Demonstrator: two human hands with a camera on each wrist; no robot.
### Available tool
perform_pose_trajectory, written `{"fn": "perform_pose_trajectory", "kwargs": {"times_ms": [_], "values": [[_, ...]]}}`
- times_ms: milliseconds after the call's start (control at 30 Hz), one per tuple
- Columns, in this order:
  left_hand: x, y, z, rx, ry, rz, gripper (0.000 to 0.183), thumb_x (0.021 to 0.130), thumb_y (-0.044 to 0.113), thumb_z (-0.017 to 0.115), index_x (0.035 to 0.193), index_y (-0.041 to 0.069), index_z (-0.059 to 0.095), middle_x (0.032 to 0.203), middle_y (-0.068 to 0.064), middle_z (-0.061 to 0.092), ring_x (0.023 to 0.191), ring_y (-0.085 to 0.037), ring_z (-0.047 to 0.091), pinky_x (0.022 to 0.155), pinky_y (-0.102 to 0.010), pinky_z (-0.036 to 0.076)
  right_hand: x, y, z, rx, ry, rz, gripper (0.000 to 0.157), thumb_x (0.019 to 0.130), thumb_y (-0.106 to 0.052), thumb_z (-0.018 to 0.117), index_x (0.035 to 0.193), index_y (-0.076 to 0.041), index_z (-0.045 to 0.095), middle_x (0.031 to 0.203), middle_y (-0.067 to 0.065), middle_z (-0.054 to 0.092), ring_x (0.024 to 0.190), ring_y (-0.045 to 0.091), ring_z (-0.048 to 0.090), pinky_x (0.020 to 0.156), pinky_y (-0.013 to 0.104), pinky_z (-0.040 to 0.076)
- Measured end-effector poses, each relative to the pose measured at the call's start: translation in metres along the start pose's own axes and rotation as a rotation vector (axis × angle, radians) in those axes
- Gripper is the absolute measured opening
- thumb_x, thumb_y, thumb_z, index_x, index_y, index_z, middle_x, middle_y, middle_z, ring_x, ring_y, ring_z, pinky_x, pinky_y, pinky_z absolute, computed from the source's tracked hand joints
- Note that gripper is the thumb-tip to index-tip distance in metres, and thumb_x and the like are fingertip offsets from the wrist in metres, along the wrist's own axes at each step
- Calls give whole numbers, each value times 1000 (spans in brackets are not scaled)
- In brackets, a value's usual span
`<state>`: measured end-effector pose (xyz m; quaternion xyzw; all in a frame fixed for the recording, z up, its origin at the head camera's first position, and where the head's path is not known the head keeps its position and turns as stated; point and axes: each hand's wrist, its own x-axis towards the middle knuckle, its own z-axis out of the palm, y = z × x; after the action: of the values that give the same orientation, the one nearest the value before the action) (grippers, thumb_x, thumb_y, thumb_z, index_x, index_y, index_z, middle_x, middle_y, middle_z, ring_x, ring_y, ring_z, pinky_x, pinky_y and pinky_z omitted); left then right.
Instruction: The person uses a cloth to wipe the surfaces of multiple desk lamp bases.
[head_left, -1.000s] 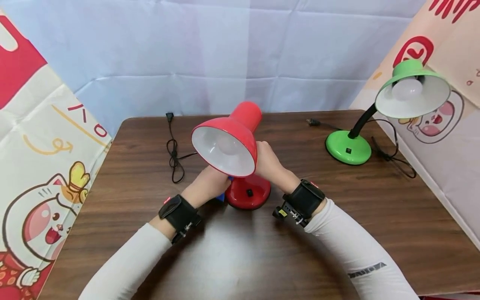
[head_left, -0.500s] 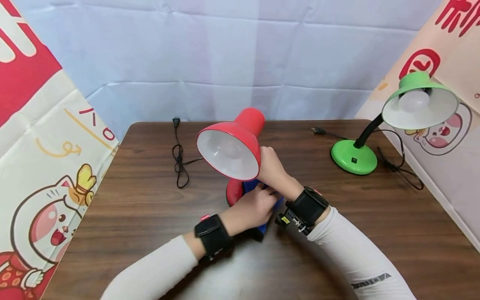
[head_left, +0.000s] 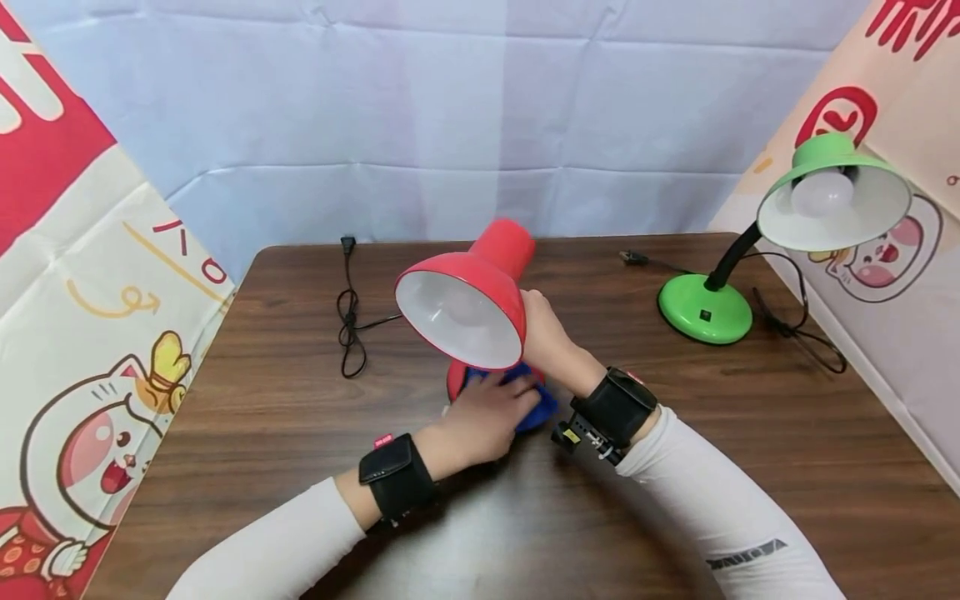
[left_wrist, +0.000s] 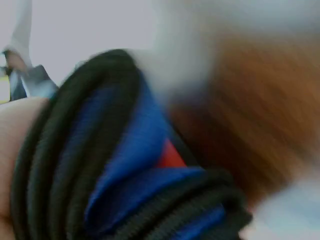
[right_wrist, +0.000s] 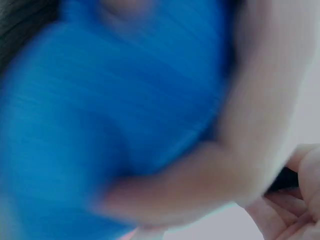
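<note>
A red desk lamp (head_left: 504, 250) stands mid-table, its white-lined shade tilted toward me. My left hand (head_left: 483, 417) holds a folded blue cloth (head_left: 538, 410) with dark edging over the lamp's red base (head_left: 455, 379). Folds of that cloth (left_wrist: 130, 150) fill much of the left wrist view, with a bit of red behind. Behind the shade, my right hand (head_left: 549, 342) grips the lamp's neck, most of which the shade hides. The right wrist view shows its curled palm around the black neck (right_wrist: 287, 181), with the blurred left fingers on the cloth.
A green desk lamp (head_left: 705, 308) stands at the back right, its black cord (head_left: 795, 329) coiled beside it. The red lamp's cord (head_left: 349, 321) lies bundled to the left, plug toward the back edge. Printed sheets (head_left: 97, 350) flank the wooden table (head_left: 300, 433).
My left hand with the cloth has gone from the base's left side across to its right front, then slightly back left. My right hand keeps its grip on the neck.
</note>
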<state>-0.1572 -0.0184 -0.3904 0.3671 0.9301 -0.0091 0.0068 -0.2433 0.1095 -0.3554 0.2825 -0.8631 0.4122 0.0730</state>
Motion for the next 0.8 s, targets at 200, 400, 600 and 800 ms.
{"fn": "perform_pose_trajectory", "kwargs": {"times_ms": [200,400,600,800], "values": [[-18,-37,6,-28,-2,-156,60,88,25,63,143,25,41,140,-2,54,124,-37,50,81,-55,55,-6,-3,2,159,-15,11,22,81,-13,70,101,-4,66,85,10,72,81,12,66,76,27,55],[-33,-47,14,-116,131,-35,57,82,20,64,137,14,50,139,-2,54,126,-33,48,103,-46,45,-2,-7,5,88,-16,8,14,83,-15,70,92,-5,64,73,7,67,72,15,66,68,25,54],[-17,-27,10,-92,120,198,42,89,14,61,131,16,57,144,-2,50,131,-21,48,110,-35,40,-1,-10,3,-137,18,-19,12,85,-12,61,85,0,64,77,15,67,74,26,64,66,35,49],[27,-21,9,49,149,72,42,93,36,58,132,22,52,129,3,58,119,-11,55,100,-32,48,-4,-11,-1,-73,26,13,14,83,-12,64,87,1,65,79,16,68,78,28,65,69,38,51]]}}
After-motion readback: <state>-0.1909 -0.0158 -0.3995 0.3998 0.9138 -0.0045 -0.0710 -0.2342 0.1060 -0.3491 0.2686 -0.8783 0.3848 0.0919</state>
